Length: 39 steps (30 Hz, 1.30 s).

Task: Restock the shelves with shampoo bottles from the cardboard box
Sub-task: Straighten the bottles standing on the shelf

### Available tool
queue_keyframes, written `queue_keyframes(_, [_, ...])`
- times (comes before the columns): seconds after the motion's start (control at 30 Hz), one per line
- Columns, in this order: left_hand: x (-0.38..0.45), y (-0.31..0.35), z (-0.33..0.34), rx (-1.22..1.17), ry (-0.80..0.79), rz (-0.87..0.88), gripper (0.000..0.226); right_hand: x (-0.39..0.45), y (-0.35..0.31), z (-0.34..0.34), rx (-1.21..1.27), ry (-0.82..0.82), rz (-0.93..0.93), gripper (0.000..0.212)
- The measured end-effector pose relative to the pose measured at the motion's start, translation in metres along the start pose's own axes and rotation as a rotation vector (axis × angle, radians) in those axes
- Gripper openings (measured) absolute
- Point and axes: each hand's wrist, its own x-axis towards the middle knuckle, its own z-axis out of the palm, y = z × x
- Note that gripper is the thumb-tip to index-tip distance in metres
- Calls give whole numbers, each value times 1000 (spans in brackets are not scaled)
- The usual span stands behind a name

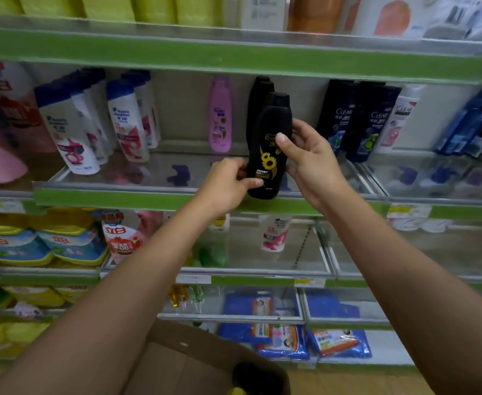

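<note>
I hold a black bottle (pixel 268 155) upright at the front edge of the shelf (pixel 120 195), my left hand (pixel 228 181) pinching its lower side from 9 o'clock, my right hand (pixel 308 158) wrapped round it from 3 o'clock, thumb on the label. A second black bottle (pixel 258 98) stands just behind at 12 o'clock. The box (pixel 182 363) sits at 6 o'clock

Other stock on neighbouring tiers

Yellow-and-blue detergent pouches (pixel 20 246) lay at the lower tier's left end — blue wipe packs (pixel 285 340) sat near the bottom tier's middle.
</note>
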Motion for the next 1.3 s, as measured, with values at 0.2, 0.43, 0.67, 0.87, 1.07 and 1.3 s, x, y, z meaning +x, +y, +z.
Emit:
queue_keyframes(0.2, [34,-18,13,39,46,-28,30,38,25,-7,-45,4,0,31])
queue_keyframes(0.43, [70,-43,25,80,99,-64,25,69,48,-9,-115,-20,-58,31])
queue_keyframes(0.67, [105,-51,35,126,145,-94,30,97,58,-16,-182,29,-71,39])
queue_keyframes(0.87, [126,-60,42,121,132,-88,30,115,63,-23,-315,37,-111,59])
queue_keyframes(1.07, [133,-61,44,164,156,-70,28,124,74,-28,-336,45,-165,69])
queue_keyframes(1.3, [130,-61,46,80,151,-87,26,124,72,-27,-363,45,-149,70])
